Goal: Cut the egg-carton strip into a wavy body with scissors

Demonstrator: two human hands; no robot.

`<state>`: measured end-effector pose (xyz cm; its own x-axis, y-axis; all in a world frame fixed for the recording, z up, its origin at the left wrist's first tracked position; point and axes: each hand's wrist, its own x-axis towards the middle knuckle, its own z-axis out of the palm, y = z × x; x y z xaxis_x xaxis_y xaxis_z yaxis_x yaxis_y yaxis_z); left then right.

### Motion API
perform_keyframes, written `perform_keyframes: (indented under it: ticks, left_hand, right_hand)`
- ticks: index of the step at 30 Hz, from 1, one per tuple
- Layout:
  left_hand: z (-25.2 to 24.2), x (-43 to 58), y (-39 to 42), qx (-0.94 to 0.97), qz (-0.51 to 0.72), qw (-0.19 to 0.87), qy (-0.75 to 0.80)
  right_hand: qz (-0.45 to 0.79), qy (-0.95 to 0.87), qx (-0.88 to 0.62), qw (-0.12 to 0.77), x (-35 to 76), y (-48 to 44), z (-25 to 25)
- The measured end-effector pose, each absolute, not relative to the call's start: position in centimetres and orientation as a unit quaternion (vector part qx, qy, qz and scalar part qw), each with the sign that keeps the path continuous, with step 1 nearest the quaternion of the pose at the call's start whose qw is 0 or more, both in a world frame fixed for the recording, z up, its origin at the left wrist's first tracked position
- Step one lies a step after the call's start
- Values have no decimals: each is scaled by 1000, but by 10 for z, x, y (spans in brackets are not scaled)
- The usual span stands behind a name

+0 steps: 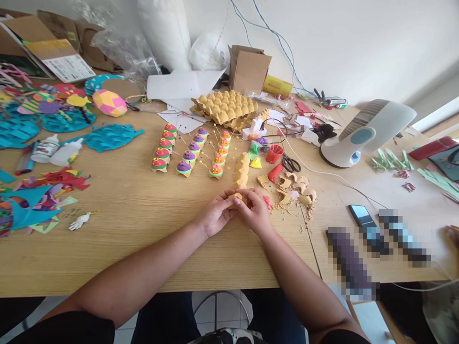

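Note:
My left hand point(216, 213) and my right hand point(257, 210) meet at the table's near middle, fingers closed on the near end of a yellow egg-carton strip point(241, 168). A small red bit shows between the thumbs; the fingers hide most of that end. Left of the strip stand three rows of decorated egg-carton cups with pin antennae: a red-and-green row point(165, 149), a purple row point(191, 152) and an orange row point(221, 154). To the right lie torn carton scraps point(300, 184), a red-handled tool point(275, 173) and black-handled scissors point(291, 164).
Egg trays point(224, 106) are stacked behind the rows. A white fan point(362, 136) stands at right, its cable crossing the table. Phones point(366, 224) lie near the right edge, where another person's hand point(452, 234) shows. Blue paper pieces point(107, 137) and glue bottles point(46, 148) are at left.

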<state>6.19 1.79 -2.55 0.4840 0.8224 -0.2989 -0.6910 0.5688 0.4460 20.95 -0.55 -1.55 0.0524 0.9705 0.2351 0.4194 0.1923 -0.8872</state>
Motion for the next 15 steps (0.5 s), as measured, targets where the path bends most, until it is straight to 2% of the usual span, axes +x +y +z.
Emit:
perform_keyframes:
  ticks: [15]
  left_hand:
    - [-29,59,19,148,432,857,240]
  right_hand:
    - [416,-525,-529,521,209,-6,-21]
